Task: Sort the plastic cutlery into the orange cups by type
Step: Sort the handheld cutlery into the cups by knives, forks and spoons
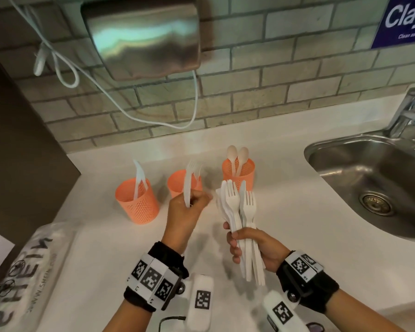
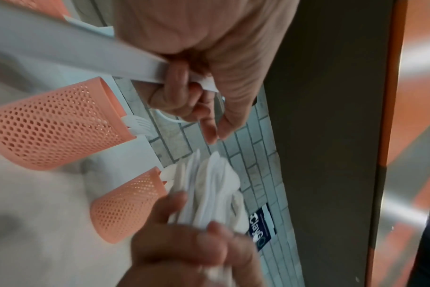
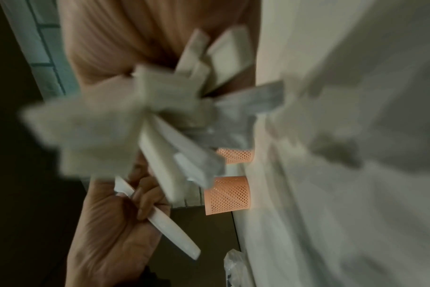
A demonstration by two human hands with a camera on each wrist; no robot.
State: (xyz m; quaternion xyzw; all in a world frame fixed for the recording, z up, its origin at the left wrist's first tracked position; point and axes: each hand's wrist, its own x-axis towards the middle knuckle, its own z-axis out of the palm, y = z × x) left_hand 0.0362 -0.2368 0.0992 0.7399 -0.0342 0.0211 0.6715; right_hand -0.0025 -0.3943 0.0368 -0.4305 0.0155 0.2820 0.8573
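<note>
A steel sink (image 1: 359, 178) with a faucet (image 1: 405, 111) sits right in the white tabletop (image 1: 106, 248); a printed plastic bag (image 1: 31, 267) lies left, under a steel dispenser (image 1: 141, 37) on the tiled wall (image 1: 273, 75).

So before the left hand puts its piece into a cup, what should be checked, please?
1. Left hand grips one piece: ok.
2. Piece is a fork: ok, tines show.
3. Middle cup already holds a fork: ok, matching type.
4. Left cup holds a knife, right cup spoons: ok, avoid these.
5. Right hand holds the bundle firmly: ok.
6. All three cups upright: ok.
</note>
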